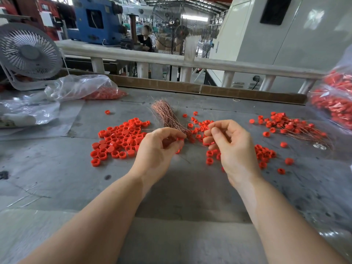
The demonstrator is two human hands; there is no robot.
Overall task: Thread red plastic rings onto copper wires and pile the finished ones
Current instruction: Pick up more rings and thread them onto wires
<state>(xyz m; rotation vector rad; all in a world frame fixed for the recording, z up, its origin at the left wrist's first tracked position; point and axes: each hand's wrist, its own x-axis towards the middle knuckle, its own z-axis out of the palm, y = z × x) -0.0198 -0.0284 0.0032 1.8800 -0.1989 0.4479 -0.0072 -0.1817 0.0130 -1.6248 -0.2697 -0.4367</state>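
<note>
A bundle of copper wires (166, 114) lies in the middle of the grey table, fanned out at its far end. My left hand (158, 149) pinches a red plastic ring (180, 139) at the bundle's near end. My right hand (231, 147) is raised beside it, thumb and forefinger pinched on a thin wire that is barely visible. Loose red rings (119, 139) are heaped to the left, and more loose rings (263, 153) lie under and right of my right hand. A pile of finished rings on wires (291, 126) sits at the right.
A clear bag of red rings (91, 90) lies at the back left, and a second, fuller bag (335, 100) at the right edge. A white desk fan (28, 54) stands at the far left. A wooden rim (190, 88) bounds the table's far side.
</note>
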